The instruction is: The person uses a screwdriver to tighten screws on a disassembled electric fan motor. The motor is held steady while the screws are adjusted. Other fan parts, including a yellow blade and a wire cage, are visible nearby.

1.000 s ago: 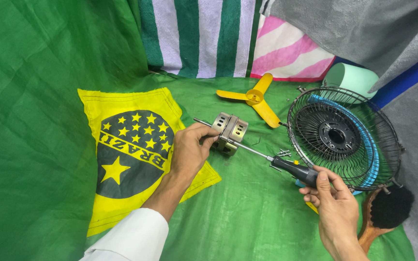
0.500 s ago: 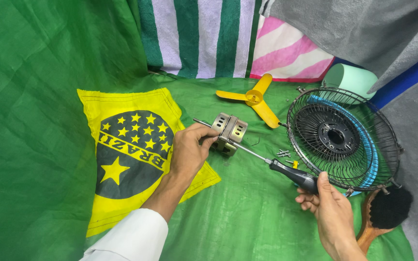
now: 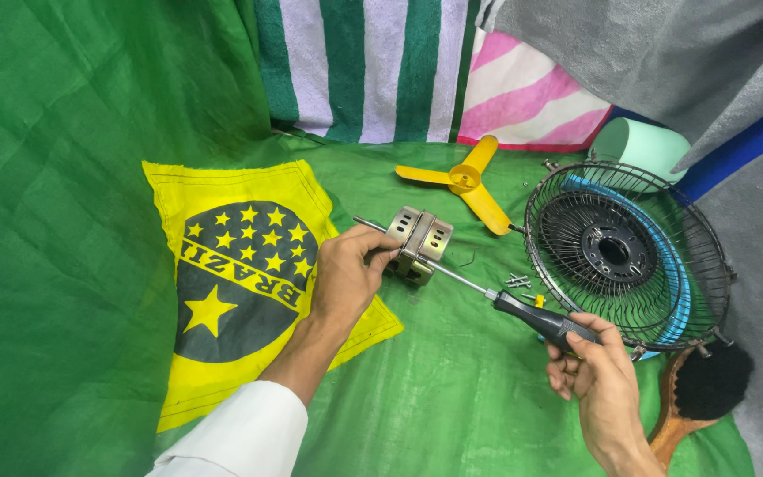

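While the left hand (image 3: 346, 269) grips the small metal motor (image 3: 419, 243) on the green cloth (image 3: 452, 397), its fingers close around the near side of the housing and hold it propped on the cloth. The right hand (image 3: 598, 375) is wrapped around the black handle of a screwdriver (image 3: 496, 300), thumb on top, fingers curled beneath.

The motor sits near the middle of the cloth, just beside the corner of the yellow flag patch (image 3: 240, 274) and below the yellow fan blade (image 3: 465, 181). Its slotted faces look toward the wearer and to the right.

The screwdriver's long axis runs diagonally: handle low and to the right, shaft rising toward the upper left. The shaft passes along the motor body and its tip shows beyond the left hand's fingers. Whether the tip sits in a screw head cannot be told.

For good work here, it seems wise to keep the shaft in line with the screw's own axis, press firmly along it, and brace the housing so that it cannot twist. A few loose screws (image 3: 517, 281) lie beside the shaft, near the wire fan guard (image 3: 664, 212); they are best kept clear of the sweep of the handle. A wooden brush (image 3: 699, 389) rests at the right edge.
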